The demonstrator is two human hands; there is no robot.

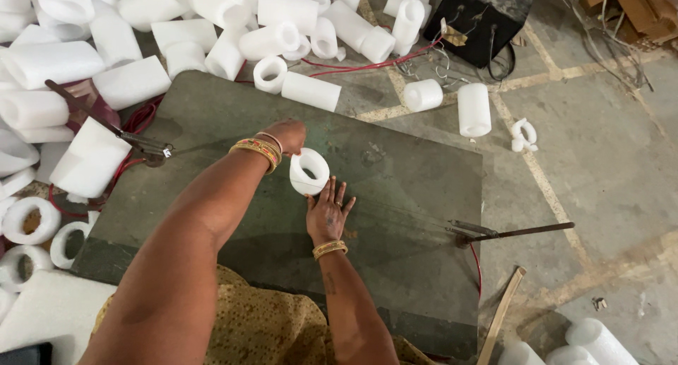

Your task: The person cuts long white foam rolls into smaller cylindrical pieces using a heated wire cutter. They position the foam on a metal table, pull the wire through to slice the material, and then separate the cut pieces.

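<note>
The left hand (286, 135) has its grip closed over the far rim of a short white foam ring (308, 171) on the dark green board (395, 167), the right hand (327, 213) lies flat and spread against its near side, and many foam tubes (282, 12) nearby look uncut.

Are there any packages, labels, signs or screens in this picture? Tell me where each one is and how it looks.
Small tag: on the black box at the top, yellowish, four-sided, tilted.
Small white tag: on the metal rod at the left of the green board.
No packages, signs or screens show.
</note>
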